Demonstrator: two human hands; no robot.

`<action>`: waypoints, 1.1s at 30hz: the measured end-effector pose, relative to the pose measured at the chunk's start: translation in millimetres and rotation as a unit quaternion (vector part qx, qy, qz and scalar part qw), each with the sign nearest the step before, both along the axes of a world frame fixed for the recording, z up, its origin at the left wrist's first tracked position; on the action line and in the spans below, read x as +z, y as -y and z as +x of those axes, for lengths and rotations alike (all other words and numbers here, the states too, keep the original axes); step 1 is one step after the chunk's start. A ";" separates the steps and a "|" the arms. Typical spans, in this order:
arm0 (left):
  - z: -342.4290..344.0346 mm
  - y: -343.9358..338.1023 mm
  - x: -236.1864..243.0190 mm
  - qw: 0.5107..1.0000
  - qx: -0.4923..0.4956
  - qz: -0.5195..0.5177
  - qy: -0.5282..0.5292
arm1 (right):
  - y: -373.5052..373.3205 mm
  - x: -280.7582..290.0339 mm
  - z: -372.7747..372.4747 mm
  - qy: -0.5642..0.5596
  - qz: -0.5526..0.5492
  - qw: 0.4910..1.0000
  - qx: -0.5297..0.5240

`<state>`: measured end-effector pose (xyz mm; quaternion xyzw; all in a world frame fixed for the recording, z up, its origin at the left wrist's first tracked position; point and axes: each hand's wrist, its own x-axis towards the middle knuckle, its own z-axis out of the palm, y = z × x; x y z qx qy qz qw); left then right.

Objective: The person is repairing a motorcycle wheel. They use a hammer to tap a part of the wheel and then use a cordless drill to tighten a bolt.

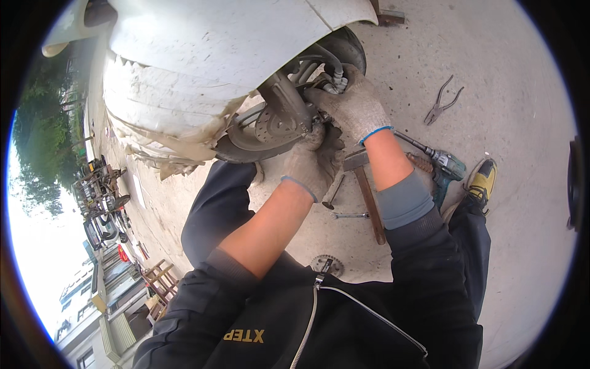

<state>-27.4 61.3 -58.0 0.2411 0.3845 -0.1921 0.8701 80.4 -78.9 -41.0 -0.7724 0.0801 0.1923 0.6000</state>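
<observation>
Both my hands wear dirty off-white knit gloves and work at the wheel end of a white vehicle body (pixel 203 61). My left hand (pixel 310 165) is closed at the lower end of a grey fork leg (pixel 286 106), beside a drilled brake disc (pixel 264 126). Just above it, my right hand (pixel 355 106) curls its fingers inward near a ribbed hose (pixel 337 79). What either hand grips is hidden by the gloves and the fork. A dark tyre or guard edge (pixel 255 152) curves below the disc.
On the concrete lie a hammer (pixel 371 206), a cordless power tool (pixel 447 166) with a long shaft, pliers (pixel 436 109), a small spanner (pixel 350 215), a flat-ended metal rod (pixel 333 192) and a toothed round part (pixel 327 264). My yellow shoe (pixel 482 178) stands at the right.
</observation>
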 end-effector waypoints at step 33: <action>7.0 47.9 -21.1 0.998 0.050 0.033 0.036 | 10.7 -2.7 9.7 -0.065 -0.302 0.951 -0.013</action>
